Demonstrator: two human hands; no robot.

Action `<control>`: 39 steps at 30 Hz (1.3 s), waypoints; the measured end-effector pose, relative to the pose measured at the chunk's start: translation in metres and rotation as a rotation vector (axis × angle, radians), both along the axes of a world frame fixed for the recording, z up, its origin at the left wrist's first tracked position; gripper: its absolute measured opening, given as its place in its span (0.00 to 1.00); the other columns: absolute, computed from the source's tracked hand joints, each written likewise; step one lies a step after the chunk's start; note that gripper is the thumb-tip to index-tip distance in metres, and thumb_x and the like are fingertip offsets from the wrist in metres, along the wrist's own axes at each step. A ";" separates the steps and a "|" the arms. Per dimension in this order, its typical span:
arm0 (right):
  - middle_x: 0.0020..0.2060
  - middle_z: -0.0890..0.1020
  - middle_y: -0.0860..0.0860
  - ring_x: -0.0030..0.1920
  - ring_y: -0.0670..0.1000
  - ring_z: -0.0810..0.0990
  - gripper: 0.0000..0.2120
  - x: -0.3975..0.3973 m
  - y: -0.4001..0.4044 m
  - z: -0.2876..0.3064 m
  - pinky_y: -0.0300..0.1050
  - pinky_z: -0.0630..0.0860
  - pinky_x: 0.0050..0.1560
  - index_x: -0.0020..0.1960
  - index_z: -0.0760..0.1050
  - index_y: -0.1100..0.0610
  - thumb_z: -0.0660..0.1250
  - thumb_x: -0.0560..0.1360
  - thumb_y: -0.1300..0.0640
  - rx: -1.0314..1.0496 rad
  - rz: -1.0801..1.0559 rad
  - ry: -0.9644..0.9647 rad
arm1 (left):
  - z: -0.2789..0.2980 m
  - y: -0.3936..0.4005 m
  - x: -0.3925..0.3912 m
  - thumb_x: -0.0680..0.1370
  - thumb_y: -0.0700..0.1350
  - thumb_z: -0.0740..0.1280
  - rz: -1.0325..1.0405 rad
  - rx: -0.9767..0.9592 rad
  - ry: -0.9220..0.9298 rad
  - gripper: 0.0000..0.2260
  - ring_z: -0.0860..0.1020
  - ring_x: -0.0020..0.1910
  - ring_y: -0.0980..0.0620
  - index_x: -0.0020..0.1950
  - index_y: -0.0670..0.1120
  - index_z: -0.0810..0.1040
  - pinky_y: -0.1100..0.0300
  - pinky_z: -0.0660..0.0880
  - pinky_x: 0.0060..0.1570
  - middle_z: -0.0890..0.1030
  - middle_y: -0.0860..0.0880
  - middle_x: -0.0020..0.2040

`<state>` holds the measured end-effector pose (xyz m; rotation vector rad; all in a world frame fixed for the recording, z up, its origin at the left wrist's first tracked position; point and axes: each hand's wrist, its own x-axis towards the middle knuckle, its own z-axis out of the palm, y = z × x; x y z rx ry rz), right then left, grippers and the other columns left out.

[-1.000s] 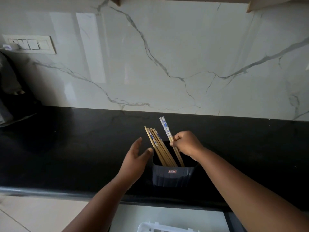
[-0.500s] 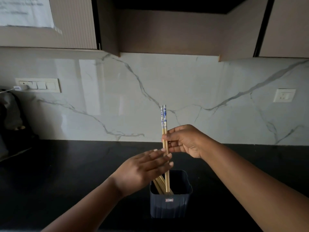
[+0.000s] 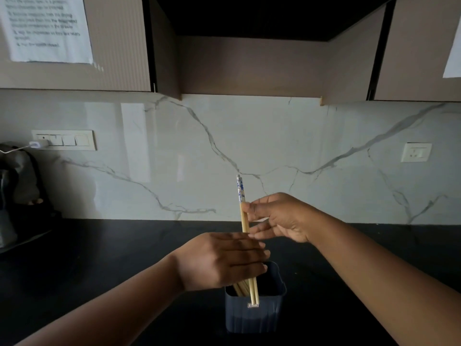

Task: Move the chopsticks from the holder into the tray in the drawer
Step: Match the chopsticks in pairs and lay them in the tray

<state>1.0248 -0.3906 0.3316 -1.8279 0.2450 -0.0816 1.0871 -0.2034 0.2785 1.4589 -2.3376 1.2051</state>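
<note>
Chopsticks (image 3: 243,211), one pair, pale wood with blue-and-white patterned tops, upright, lower ends at the near rim of the holder (image 3: 254,313). Holder: dark blue, ribbed plastic tub with a small label on its near face, standing on the black counter (image 3: 99,258) near the front edge; more plain wooden chopsticks (image 3: 240,288) lean inside it toward its left side. Right hand (image 3: 279,218): thumb and fingertips pinched on the pair just below the patterned part, remaining fingers loosely curled. Left hand (image 3: 219,260): back toward the camera, fingers extended and held together, laid across the sticks just above the holder; whether it grips them cannot be told. Backsplash (image 3: 174,158): white marble with grey veins, switch panel (image 3: 64,140) far left, socket (image 3: 416,152) far right. Cabinets (image 3: 119,46) overhead, printed sheet (image 3: 47,28) taped to the left door. Drawer and tray are out of frame.
</note>
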 end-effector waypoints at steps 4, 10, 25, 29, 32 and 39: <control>0.72 0.69 0.47 0.71 0.44 0.67 0.23 -0.005 -0.015 0.016 0.45 0.66 0.71 0.74 0.65 0.49 0.62 0.80 0.59 -1.023 -0.030 -0.604 | 0.017 0.004 -0.008 0.79 0.39 0.67 -0.012 -0.041 0.031 0.09 0.77 0.64 0.49 0.58 0.42 0.82 0.52 0.74 0.62 0.81 0.44 0.61; 0.69 0.73 0.57 0.71 0.56 0.69 0.24 -0.005 -0.014 0.006 0.51 0.69 0.69 0.70 0.70 0.62 0.68 0.74 0.68 -1.442 0.399 -1.024 | 0.023 0.007 -0.018 0.78 0.38 0.68 -0.002 -0.053 0.092 0.09 0.79 0.61 0.51 0.57 0.42 0.83 0.53 0.77 0.57 0.82 0.45 0.59; 0.47 0.86 0.57 0.49 0.55 0.86 0.11 0.007 0.020 -0.030 0.46 0.82 0.47 0.53 0.81 0.61 0.74 0.71 0.65 0.106 0.278 -0.058 | 0.087 -0.018 0.034 0.75 0.39 0.71 0.288 0.154 1.999 0.07 0.85 0.46 0.48 0.51 0.39 0.82 0.60 0.80 0.39 0.86 0.42 0.47; 0.47 0.86 0.60 0.46 0.56 0.86 0.11 0.004 0.022 -0.073 0.46 0.82 0.41 0.52 0.81 0.65 0.73 0.70 0.67 0.270 0.221 0.160 | 0.025 -0.034 0.058 0.75 0.39 0.70 0.432 0.287 2.210 0.07 0.85 0.43 0.50 0.52 0.38 0.80 0.59 0.81 0.38 0.86 0.42 0.46; 0.47 0.86 0.60 0.46 0.55 0.86 0.11 0.006 0.020 -0.108 0.44 0.82 0.40 0.52 0.81 0.64 0.74 0.70 0.67 0.307 0.190 0.258 | -0.016 -0.038 0.066 0.75 0.40 0.70 0.487 0.349 2.270 0.08 0.85 0.46 0.48 0.53 0.38 0.80 0.57 0.81 0.44 0.86 0.42 0.47; 0.42 0.86 0.58 0.42 0.54 0.86 0.09 0.012 0.006 -0.136 0.46 0.83 0.44 0.49 0.82 0.63 0.73 0.69 0.68 0.333 0.133 0.248 | -0.037 -0.050 0.063 0.76 0.43 0.69 0.445 0.260 2.194 0.09 0.83 0.45 0.47 0.52 0.39 0.80 0.57 0.82 0.44 0.83 0.41 0.47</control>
